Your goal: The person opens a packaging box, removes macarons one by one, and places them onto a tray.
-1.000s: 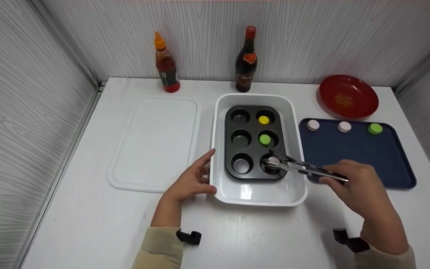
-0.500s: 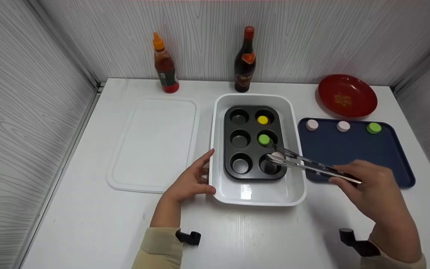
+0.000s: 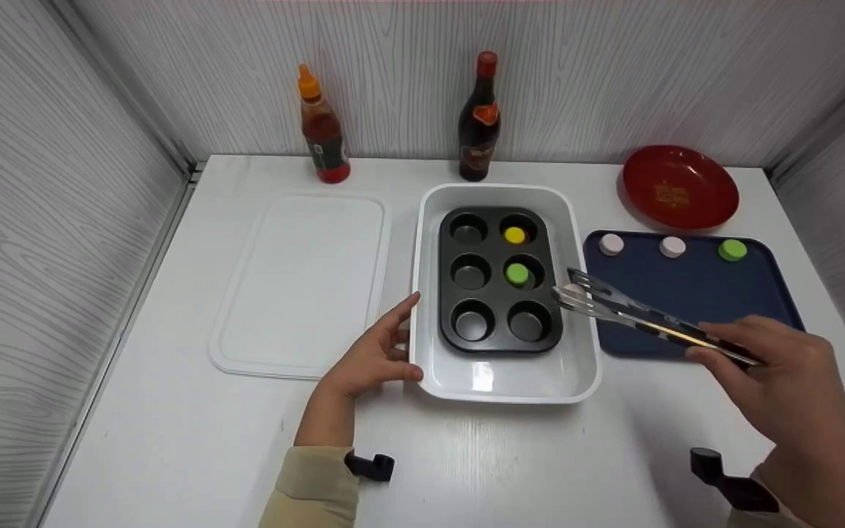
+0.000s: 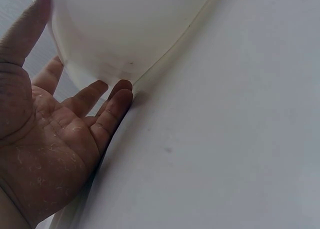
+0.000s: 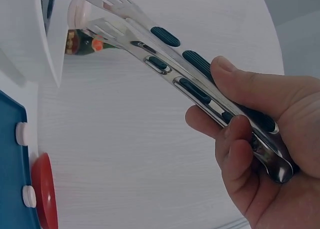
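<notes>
My right hand [image 3: 782,381] grips metal tongs [image 3: 657,323] with dark inlays. Their tips hold a small pale pink macaron-like disc [image 5: 79,11] above the right side of a white tub [image 3: 507,401]. Inside the tub lies a dark muffin tin [image 3: 494,290]. A yellow disc [image 3: 515,235] is in its back right cup and a green disc [image 3: 517,274] in the middle right cup; the front right cup is bare. My left hand [image 3: 371,359] touches the tub's left wall, fingers spread and fairly straight. In the left wrist view, several fingertips rest against the tub's outer wall.
A dark blue tray [image 3: 694,301] right of the tub carries two pale pink discs and a green one along its back edge. Behind it stands a red plate [image 3: 679,187]. A white lid [image 3: 301,286] lies left. Two sauce bottles, one dark [image 3: 480,132], stand at the back.
My right hand has moved right, and the tongs have lifted the pink disc out of the front right cup to the tub's right side. The left hand has stayed in place.
</notes>
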The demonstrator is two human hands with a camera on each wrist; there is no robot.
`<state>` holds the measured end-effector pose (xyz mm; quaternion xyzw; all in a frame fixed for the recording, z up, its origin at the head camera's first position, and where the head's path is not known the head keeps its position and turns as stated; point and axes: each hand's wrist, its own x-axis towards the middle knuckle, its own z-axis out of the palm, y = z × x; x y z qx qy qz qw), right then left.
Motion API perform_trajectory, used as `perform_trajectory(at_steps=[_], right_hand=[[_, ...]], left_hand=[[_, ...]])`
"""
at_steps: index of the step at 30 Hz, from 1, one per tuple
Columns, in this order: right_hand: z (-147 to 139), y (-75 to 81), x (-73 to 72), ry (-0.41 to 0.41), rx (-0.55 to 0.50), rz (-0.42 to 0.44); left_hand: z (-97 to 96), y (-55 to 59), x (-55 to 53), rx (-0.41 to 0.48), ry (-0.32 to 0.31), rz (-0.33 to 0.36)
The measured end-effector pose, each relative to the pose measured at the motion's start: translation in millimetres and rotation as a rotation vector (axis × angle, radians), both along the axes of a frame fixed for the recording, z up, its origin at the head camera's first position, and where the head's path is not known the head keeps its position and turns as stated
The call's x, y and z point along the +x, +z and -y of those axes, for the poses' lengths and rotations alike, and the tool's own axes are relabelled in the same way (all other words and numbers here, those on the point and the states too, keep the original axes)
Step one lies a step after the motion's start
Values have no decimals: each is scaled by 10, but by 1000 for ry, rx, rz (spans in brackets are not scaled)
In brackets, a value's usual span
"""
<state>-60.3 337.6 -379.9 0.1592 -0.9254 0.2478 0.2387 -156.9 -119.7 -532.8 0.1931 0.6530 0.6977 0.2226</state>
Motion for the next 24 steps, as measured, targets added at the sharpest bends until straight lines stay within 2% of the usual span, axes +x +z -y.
perform_trajectory(at_steps=[9, 16, 24], right_hand=[[-106, 39, 92, -91, -16, 12], [-220, -41, 176, -90, 34, 13], [-326, -101, 223, -134, 78, 21]], left_hand=[[1, -7, 1, 3, -5, -1], [-15, -27, 20, 5, 7, -16], [0, -15, -3, -2, 10, -28]])
